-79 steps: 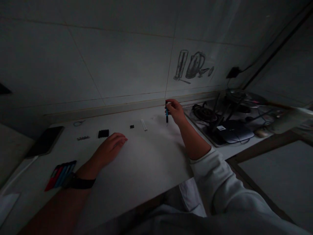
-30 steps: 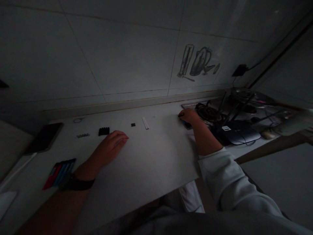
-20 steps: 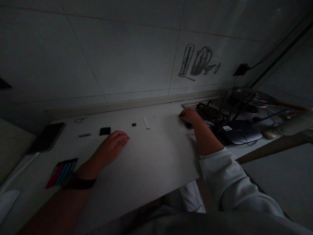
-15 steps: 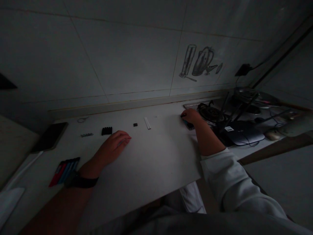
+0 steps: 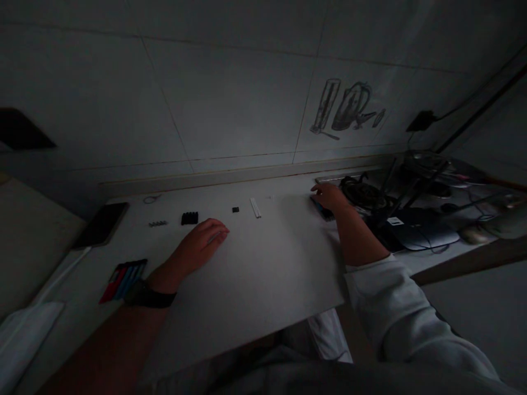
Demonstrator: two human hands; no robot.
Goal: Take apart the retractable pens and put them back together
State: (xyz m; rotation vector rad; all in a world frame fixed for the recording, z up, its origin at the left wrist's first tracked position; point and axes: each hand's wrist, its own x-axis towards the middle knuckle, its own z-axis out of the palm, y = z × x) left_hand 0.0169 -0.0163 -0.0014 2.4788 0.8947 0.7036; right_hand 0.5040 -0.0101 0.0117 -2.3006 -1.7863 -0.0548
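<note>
My left hand [image 5: 203, 244], with a dark watch on its wrist, rests on the white tabletop [image 5: 255, 274]. Its fingers are loosely bent, thumb apart, and nothing shows in them. Beyond it stand a row of small black pieces [image 5: 190, 218], a tiny black square piece [image 5: 235, 209] and a pair of thin white sticks [image 5: 255, 208]. At the right end, my right hand [image 5: 329, 196] is over a group of dark and blue pieces [image 5: 321, 209], its fingers apart. The hand partly covers that group, and dim light hides its details.
Right of the table are a gas burner [image 5: 362, 192] and a black router [image 5: 424, 227] with raised antennas. At left lie a dark phone [image 5: 101, 225], red and blue pen-like pieces [image 5: 123, 280], small grey coiled pieces [image 5: 158, 224] and a thin wire loop [image 5: 152, 199].
The right fingers have spread, and the small dark thing at their tips is no longer seen there. The view has shifted slightly left; the left hand stays on the table.
</note>
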